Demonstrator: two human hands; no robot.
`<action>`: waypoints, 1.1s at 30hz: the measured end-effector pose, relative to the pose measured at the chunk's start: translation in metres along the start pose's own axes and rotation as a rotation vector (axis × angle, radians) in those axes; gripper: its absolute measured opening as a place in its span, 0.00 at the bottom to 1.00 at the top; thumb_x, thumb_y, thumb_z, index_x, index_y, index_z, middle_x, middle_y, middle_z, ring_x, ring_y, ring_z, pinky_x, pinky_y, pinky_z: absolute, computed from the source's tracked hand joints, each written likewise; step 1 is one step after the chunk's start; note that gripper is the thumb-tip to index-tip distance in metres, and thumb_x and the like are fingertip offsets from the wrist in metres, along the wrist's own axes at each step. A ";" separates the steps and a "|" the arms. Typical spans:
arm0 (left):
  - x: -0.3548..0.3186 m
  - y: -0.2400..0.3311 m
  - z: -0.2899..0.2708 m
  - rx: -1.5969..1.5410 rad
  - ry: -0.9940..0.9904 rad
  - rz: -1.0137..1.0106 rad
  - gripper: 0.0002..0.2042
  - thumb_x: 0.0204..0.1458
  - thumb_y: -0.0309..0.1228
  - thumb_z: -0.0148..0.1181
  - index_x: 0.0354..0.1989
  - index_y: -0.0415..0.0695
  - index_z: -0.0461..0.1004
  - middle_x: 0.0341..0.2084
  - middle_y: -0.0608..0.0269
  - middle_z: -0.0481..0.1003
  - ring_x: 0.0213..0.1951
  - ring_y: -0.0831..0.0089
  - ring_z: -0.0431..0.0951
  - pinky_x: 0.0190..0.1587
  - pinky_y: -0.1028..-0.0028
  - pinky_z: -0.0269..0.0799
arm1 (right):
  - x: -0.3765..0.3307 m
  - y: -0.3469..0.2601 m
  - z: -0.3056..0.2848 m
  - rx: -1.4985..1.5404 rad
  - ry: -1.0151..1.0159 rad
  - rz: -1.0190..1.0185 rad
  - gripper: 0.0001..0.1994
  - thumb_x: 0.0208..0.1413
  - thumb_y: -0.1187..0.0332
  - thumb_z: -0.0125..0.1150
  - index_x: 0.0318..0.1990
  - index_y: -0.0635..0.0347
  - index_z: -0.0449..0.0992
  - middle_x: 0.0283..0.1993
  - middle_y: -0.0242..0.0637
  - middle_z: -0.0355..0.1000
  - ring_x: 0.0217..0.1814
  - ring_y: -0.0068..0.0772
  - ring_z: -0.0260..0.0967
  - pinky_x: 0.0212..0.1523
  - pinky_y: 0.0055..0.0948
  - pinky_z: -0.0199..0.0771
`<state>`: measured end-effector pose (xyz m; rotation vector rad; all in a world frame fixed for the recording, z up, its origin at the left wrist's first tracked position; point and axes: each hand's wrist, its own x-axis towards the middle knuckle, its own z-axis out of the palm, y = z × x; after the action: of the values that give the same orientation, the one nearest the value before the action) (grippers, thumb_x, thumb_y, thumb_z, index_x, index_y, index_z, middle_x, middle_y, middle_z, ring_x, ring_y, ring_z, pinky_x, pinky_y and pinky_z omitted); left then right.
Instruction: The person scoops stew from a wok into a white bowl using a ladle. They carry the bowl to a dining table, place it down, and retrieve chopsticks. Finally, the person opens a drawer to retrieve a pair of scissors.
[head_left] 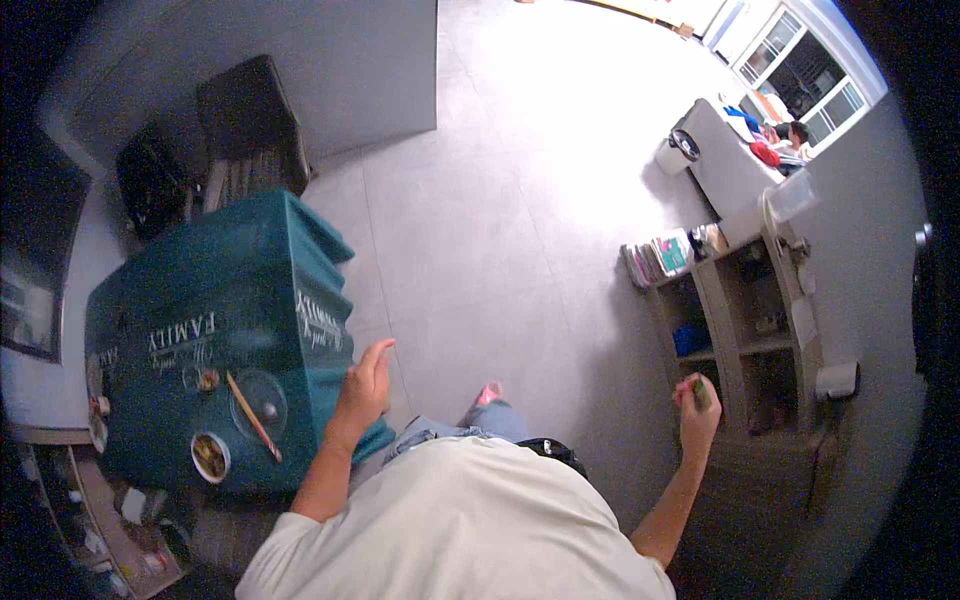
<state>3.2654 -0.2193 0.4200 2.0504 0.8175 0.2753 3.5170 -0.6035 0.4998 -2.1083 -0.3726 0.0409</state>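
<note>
My left hand (363, 390) hangs beside the table with its fingers stretched out and nothing in them. Close to it is the edge of a dark green printed tablecloth (240, 260). On the cloth stand a white bowl of yellowish food (210, 457), a round clear lid (268, 405) and a small glass dish (207, 380). A long, thin brown stick-like thing (250, 412) lies partly over the lid. My right hand (692, 405) is closed around a small green thing (702, 392), too small to name, in front of a wooden shelf unit (728, 300).
Several books (660, 258) sit on top of the shelf unit. Beyond it are a white bin (677, 152) and a grey sofa (730, 165), where a person (797, 138) is partly seen. A chair (255, 130) stands behind the table. Grey tiled floor (470, 250) stretches ahead.
</note>
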 end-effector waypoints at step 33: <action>0.972 0.166 0.059 0.382 -0.526 -0.407 0.20 0.48 0.38 0.50 0.51 0.46 0.63 0.48 0.50 0.65 0.49 0.56 0.66 0.51 0.64 0.60 | 1.066 -0.065 0.365 0.044 -0.065 -0.064 0.07 0.52 0.77 0.44 0.37 0.63 0.68 0.20 0.29 0.61 0.22 0.18 0.57 0.23 0.19 0.60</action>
<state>4.1046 0.3019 0.4133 2.0902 0.9691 -0.6654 4.4526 0.0278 0.4826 -2.0536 -0.4742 0.0797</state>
